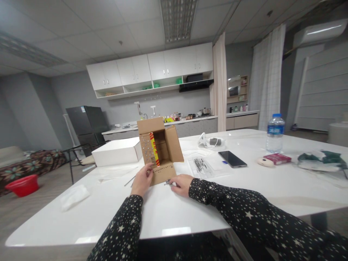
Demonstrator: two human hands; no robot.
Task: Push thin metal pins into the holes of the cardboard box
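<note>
An open cardboard box (172,145) stands on the table in front of me, its flaps spread out. Rows of small metallic pieces sit on its left flap, beside a red and yellow tape strip (154,149). Dark little marks or holes line the front flap (162,174), which lies toward me. My left hand (141,179) is closed, with thumb and fingertips at the lower left edge of the box. By the front flap's right corner, my right hand (182,184) has its fingers drawn together on small metal pieces (166,182), too tiny to name exactly.
A white box (116,151) stands left of the cardboard one. Rightward lie a clear bag of dark small parts (201,166), a phone (232,158), a white cabled device (202,139), a red packet (277,158) and a water bottle (275,133). Crumpled white plastic (74,197) lies at left.
</note>
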